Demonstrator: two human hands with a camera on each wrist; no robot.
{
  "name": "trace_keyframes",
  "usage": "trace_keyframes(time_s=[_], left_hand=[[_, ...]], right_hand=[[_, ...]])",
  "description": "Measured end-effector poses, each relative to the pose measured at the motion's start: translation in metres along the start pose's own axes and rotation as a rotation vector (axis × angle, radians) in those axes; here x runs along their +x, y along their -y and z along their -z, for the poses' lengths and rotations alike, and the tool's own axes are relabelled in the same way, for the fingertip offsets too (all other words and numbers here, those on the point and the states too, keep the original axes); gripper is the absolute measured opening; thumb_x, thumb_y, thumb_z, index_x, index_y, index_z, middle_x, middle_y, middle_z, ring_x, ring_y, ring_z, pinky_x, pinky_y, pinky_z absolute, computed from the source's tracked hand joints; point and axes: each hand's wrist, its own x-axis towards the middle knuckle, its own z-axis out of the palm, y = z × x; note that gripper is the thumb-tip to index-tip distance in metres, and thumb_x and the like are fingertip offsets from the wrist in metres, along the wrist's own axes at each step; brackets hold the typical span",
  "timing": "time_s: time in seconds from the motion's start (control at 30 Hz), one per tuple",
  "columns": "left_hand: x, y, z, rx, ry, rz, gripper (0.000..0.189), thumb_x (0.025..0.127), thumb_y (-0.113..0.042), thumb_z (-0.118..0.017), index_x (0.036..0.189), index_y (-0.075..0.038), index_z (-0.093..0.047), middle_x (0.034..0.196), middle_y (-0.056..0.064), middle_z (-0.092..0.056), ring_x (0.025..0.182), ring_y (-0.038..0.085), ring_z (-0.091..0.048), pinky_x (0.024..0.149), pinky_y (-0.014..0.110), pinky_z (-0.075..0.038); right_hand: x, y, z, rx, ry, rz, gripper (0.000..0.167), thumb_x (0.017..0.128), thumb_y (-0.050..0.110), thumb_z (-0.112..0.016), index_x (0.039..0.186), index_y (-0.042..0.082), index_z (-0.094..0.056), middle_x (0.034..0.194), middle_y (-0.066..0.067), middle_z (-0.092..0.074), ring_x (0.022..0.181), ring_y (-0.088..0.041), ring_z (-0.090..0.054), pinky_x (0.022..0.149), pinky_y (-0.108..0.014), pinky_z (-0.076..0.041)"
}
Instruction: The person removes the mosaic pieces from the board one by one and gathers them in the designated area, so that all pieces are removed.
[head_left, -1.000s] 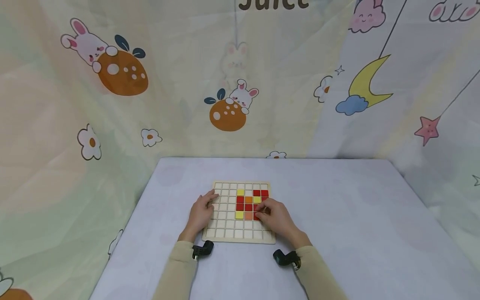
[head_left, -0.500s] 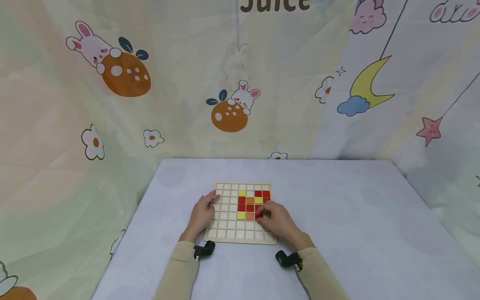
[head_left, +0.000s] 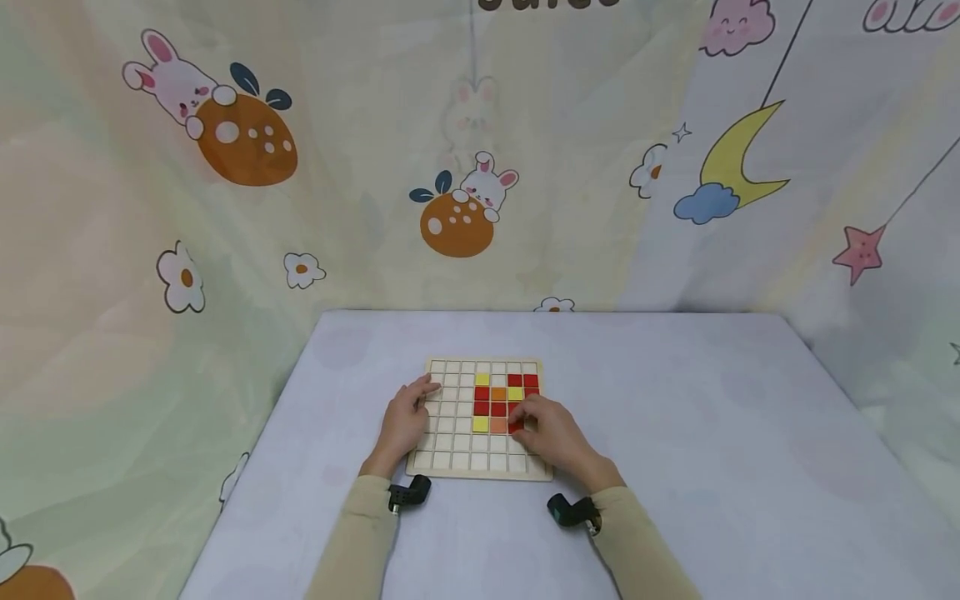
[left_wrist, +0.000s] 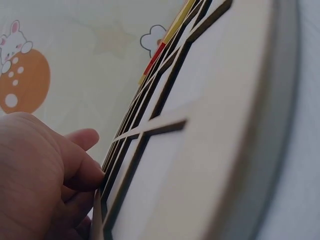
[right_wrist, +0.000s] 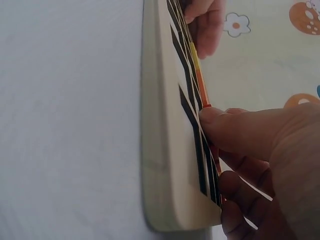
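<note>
A square wooden grid board (head_left: 450, 461) lies flat on the table, its cells partly filled with red, yellow and orange square tiles toward the right. My left hand (head_left: 403, 423) rests along the board's left edge, fingers stretched out and fingertips over the rim. At the right side, my right hand (head_left: 558, 435) pinches a red tile (head_left: 515, 427) between thumb and forefinger, right at its cell beside a light orange tile (head_left: 498, 425). In the right wrist view the thumb (right_wrist: 215, 122) presses close to the tile row; the red tile is mostly hidden by the fingers.
A white cloth covers the table (head_left: 712, 433) around the board. Behind it hangs a printed curtain (head_left: 360, 208) with rabbits, oranges and flowers. Each wrist wears a small black camera, the left camera (head_left: 411, 492) and the right camera (head_left: 570, 510), close to the board's near edge.
The right thumb and forefinger shift slightly about the red tile at the same cell. My left hand stays on the board's edge, and the head view tilts a little.
</note>
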Motion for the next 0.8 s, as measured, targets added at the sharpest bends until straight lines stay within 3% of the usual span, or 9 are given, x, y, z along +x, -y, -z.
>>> trace_keyframes(time_s=[0.47, 0.8], left_hand=[[-0.0008, 0.0008, -0.0004, -0.010, 0.002, 0.015, 0.047, 0.090, 0.010, -0.042, 0.127, -0.008, -0.065, 0.150, 0.007, -0.045, 0.144, 0.027, -0.032, 0.125, 0.038, -0.014], [-0.0002, -0.0009, -0.0004, -0.011, -0.003, 0.013, 0.048, 0.089, 0.010, -0.042, 0.126, -0.008, -0.065, 0.149, 0.007, -0.046, 0.143, 0.028, -0.032, 0.125, 0.038, -0.015]], right_hand=[[0.0004, 0.0002, 0.0005, 0.009, 0.008, -0.003, 0.019, 0.081, 0.009, -0.079, 0.092, 0.021, -0.070, 0.098, 0.009, -0.061, 0.089, -0.013, -0.053, 0.084, -0.029, -0.055], [-0.0003, 0.0020, 0.0045, 0.005, 0.038, -0.037, 0.024, 0.081, 0.011, -0.078, 0.102, 0.019, -0.071, 0.104, 0.007, -0.062, 0.096, -0.014, -0.055, 0.091, -0.032, -0.055]])
